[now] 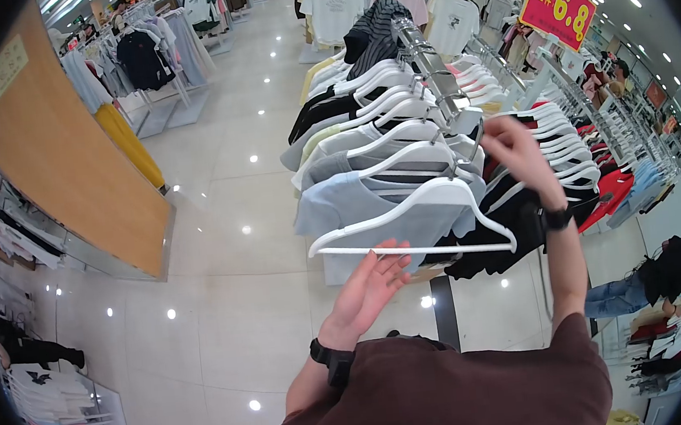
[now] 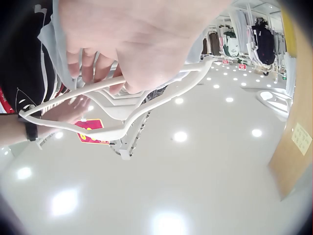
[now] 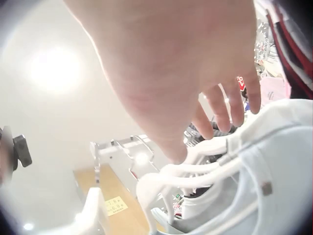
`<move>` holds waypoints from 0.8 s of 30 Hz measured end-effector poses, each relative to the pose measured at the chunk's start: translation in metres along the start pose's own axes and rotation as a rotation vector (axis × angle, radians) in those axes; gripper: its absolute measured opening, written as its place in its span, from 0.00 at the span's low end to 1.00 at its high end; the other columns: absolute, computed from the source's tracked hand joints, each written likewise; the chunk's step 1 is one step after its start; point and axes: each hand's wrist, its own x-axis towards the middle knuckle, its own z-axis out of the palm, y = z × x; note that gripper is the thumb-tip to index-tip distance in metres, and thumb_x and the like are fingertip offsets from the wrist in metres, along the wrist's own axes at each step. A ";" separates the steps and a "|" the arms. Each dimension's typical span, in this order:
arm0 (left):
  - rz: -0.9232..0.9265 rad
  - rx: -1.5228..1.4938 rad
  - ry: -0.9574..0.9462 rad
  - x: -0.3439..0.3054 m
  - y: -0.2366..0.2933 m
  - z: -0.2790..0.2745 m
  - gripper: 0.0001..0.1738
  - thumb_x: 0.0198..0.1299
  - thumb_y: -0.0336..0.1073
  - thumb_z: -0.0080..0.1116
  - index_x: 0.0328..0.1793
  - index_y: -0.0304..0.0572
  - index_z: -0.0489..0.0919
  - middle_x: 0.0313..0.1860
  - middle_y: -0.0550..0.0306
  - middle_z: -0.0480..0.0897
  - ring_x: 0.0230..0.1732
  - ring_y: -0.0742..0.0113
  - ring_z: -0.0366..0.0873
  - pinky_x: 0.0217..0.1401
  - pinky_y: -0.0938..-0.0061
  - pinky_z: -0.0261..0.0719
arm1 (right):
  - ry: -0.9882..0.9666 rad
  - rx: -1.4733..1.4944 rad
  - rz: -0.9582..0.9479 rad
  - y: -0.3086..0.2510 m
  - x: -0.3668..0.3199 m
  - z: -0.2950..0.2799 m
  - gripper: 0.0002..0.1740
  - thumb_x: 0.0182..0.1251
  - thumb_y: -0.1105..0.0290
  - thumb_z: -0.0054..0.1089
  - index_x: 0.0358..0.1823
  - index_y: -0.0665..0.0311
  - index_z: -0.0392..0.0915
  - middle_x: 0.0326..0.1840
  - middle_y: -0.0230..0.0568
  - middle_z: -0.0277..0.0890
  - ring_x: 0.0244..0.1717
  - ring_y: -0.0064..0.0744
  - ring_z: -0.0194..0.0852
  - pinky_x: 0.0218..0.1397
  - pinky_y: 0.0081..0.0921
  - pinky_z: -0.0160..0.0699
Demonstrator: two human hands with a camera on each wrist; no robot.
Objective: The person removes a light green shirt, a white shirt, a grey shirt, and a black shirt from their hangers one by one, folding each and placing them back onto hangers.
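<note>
An empty white clothes hanger [image 1: 405,206] is at the front of the rack, its bottom bar tilted out toward me. My left hand [image 1: 372,283] is palm up at this bar; in the left wrist view the bar runs between the thumb and the index finger [image 2: 117,88]. My right hand [image 1: 515,151] is beside the front end of the metal rail [image 1: 434,72], holding nothing. Its fingers [image 3: 236,110] extend above the hanger tops in the right wrist view. Right behind the empty hanger hangs a light blue top [image 1: 332,205].
More tops on white hangers [image 1: 388,109] line the rail behind. A parallel row of hangers [image 1: 563,142] stands at the right, below a red price sign [image 1: 557,5]. A wooden panel [image 1: 64,149] rises across the tiled aisle [image 1: 231,182] on the left. Another person [image 1: 650,277] is at far right.
</note>
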 end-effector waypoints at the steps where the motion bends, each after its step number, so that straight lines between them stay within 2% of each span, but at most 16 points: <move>1: -0.006 0.000 0.003 0.000 -0.002 -0.003 0.24 0.86 0.47 0.41 0.78 0.44 0.69 0.77 0.48 0.73 0.73 0.57 0.71 0.76 0.57 0.72 | 0.029 -0.020 -0.020 -0.001 0.019 -0.009 0.22 0.73 0.62 0.69 0.61 0.68 0.80 0.53 0.42 0.85 0.51 0.33 0.84 0.54 0.30 0.84; 3: -0.014 -0.039 0.004 0.001 -0.004 -0.011 0.25 0.86 0.45 0.41 0.81 0.44 0.67 0.78 0.48 0.72 0.73 0.58 0.72 0.75 0.59 0.72 | 0.028 -0.052 -0.134 -0.016 0.066 -0.025 0.23 0.76 0.58 0.66 0.63 0.66 0.80 0.54 0.45 0.86 0.53 0.34 0.85 0.56 0.31 0.84; 5: -0.015 -0.049 0.020 -0.001 -0.004 -0.010 0.25 0.86 0.45 0.43 0.81 0.43 0.66 0.77 0.48 0.73 0.72 0.58 0.73 0.75 0.60 0.73 | 0.029 -0.300 -0.268 -0.026 0.121 -0.037 0.26 0.78 0.53 0.63 0.67 0.63 0.79 0.55 0.47 0.86 0.56 0.39 0.86 0.59 0.32 0.83; 7: -0.012 -0.058 0.038 -0.002 -0.004 -0.009 0.26 0.85 0.44 0.44 0.82 0.43 0.65 0.77 0.48 0.73 0.71 0.58 0.74 0.75 0.60 0.73 | -0.040 -0.268 -0.204 -0.047 0.173 -0.037 0.29 0.80 0.50 0.60 0.72 0.61 0.75 0.62 0.46 0.84 0.59 0.39 0.86 0.64 0.33 0.82; 9: 0.004 -0.049 0.088 -0.006 -0.003 -0.010 0.23 0.84 0.42 0.46 0.79 0.42 0.68 0.74 0.49 0.75 0.69 0.58 0.76 0.74 0.61 0.74 | -0.027 -0.340 -0.258 -0.046 0.230 -0.031 0.35 0.78 0.43 0.59 0.75 0.58 0.73 0.64 0.46 0.84 0.60 0.42 0.86 0.64 0.36 0.82; 11: 0.006 -0.061 0.111 -0.011 -0.005 -0.017 0.21 0.84 0.41 0.47 0.76 0.42 0.70 0.71 0.49 0.77 0.67 0.59 0.77 0.72 0.61 0.75 | 0.058 -0.392 -0.271 -0.047 0.268 -0.016 0.40 0.74 0.35 0.57 0.74 0.59 0.74 0.61 0.52 0.86 0.59 0.51 0.86 0.64 0.40 0.82; 13: 0.012 -0.072 0.136 -0.020 -0.002 -0.024 0.19 0.83 0.41 0.48 0.73 0.42 0.71 0.68 0.50 0.79 0.65 0.59 0.78 0.71 0.61 0.76 | 0.076 -0.456 -0.259 -0.042 0.301 0.001 0.41 0.72 0.34 0.58 0.75 0.58 0.74 0.61 0.51 0.86 0.59 0.50 0.86 0.62 0.39 0.84; 15: 0.062 -0.118 0.196 -0.029 0.002 -0.028 0.15 0.83 0.40 0.48 0.67 0.43 0.73 0.61 0.53 0.81 0.59 0.61 0.78 0.66 0.63 0.77 | 0.093 -0.523 -0.243 -0.030 0.328 0.012 0.43 0.71 0.34 0.59 0.75 0.56 0.74 0.60 0.51 0.86 0.58 0.49 0.86 0.59 0.38 0.86; 16: 0.062 -0.113 0.201 -0.034 0.003 -0.032 0.15 0.83 0.40 0.48 0.67 0.43 0.73 0.61 0.53 0.81 0.59 0.61 0.78 0.66 0.63 0.77 | 0.034 -0.568 -0.206 -0.024 0.339 0.018 0.42 0.70 0.33 0.60 0.74 0.56 0.75 0.59 0.49 0.86 0.56 0.47 0.87 0.56 0.38 0.87; 17: 0.105 -0.140 0.246 -0.039 0.005 -0.037 0.13 0.83 0.39 0.49 0.65 0.43 0.74 0.56 0.55 0.81 0.56 0.62 0.78 0.63 0.64 0.78 | -0.026 -0.613 -0.170 -0.017 0.348 0.026 0.42 0.69 0.33 0.60 0.73 0.55 0.76 0.58 0.47 0.87 0.55 0.45 0.87 0.52 0.37 0.89; 18: 0.151 -0.169 0.289 -0.043 0.006 -0.042 0.12 0.83 0.39 0.49 0.64 0.44 0.74 0.52 0.57 0.81 0.53 0.64 0.78 0.61 0.65 0.78 | 0.003 -0.559 -0.116 -0.019 0.347 0.031 0.39 0.69 0.34 0.61 0.70 0.55 0.78 0.56 0.44 0.87 0.51 0.40 0.88 0.46 0.36 0.90; 19: 0.157 -0.170 0.293 -0.047 0.008 -0.048 0.12 0.83 0.39 0.49 0.64 0.44 0.74 0.52 0.57 0.81 0.53 0.64 0.78 0.61 0.65 0.78 | 0.000 -0.555 -0.121 -0.022 0.345 0.031 0.39 0.69 0.34 0.61 0.70 0.55 0.78 0.56 0.44 0.87 0.51 0.40 0.88 0.46 0.36 0.90; 21: 0.215 -0.211 0.324 -0.054 0.010 -0.059 0.10 0.82 0.38 0.50 0.61 0.44 0.76 0.47 0.60 0.81 0.49 0.66 0.78 0.59 0.67 0.77 | -0.083 -0.424 0.016 -0.038 0.333 0.023 0.41 0.69 0.35 0.62 0.72 0.58 0.76 0.57 0.51 0.86 0.45 0.49 0.89 0.55 0.37 0.87; 22: 0.216 -0.212 0.328 -0.056 0.011 -0.065 0.10 0.82 0.38 0.50 0.61 0.44 0.76 0.47 0.60 0.81 0.49 0.66 0.78 0.59 0.67 0.77 | -0.027 -0.402 -0.034 -0.030 0.341 0.025 0.36 0.70 0.38 0.63 0.68 0.58 0.78 0.51 0.47 0.87 0.39 0.43 0.88 0.46 0.36 0.88; 23: 0.226 -0.216 0.334 -0.058 0.011 -0.070 0.09 0.82 0.38 0.50 0.60 0.44 0.76 0.46 0.60 0.81 0.48 0.66 0.78 0.59 0.67 0.77 | -0.029 -0.402 -0.031 -0.024 0.350 0.025 0.36 0.70 0.38 0.63 0.68 0.58 0.78 0.51 0.47 0.87 0.39 0.43 0.88 0.46 0.36 0.88; 24: 0.235 -0.218 0.341 -0.060 0.011 -0.072 0.09 0.82 0.37 0.50 0.59 0.44 0.76 0.45 0.61 0.81 0.47 0.67 0.78 0.58 0.68 0.77 | 0.002 -0.456 -0.077 -0.018 0.359 0.023 0.34 0.70 0.38 0.63 0.63 0.59 0.80 0.48 0.44 0.87 0.40 0.39 0.88 0.43 0.36 0.89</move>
